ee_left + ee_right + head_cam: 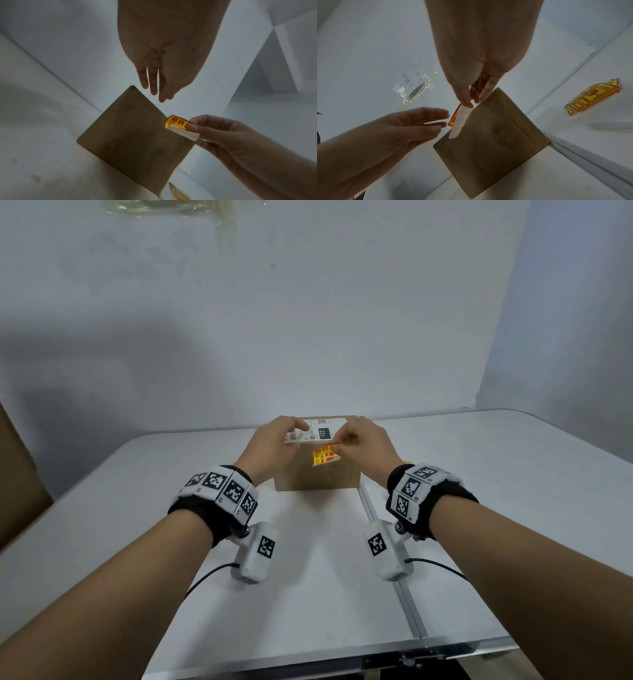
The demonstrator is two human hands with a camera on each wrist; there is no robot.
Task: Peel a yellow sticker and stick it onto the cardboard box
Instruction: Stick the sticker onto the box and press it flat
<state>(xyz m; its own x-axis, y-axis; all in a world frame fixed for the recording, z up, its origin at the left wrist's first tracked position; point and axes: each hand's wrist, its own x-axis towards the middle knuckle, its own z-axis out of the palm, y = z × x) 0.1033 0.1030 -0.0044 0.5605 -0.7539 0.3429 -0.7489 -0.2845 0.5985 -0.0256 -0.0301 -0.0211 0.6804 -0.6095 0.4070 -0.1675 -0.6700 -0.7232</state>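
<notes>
Yellow with red print, the sticker hangs curled from the right hand, whose thumb and fingers pinch its upper edge just above the cardboard box. From the wrist views its white backing strip shows alongside the printed face; whether the sticker touches the box yet I cannot tell. The box stands on the white table, near its far edge by the wall, with a white shipping label on its top. The left hand sits at the box's upper left corner; its fingers are straight and loosely apart, holding nothing, their tips just beside the sticker. Off to the right on the table lies a small stack of yellow stickers, well apart from the box. A crumpled bit of clear tape clings to the wall behind.
</notes>
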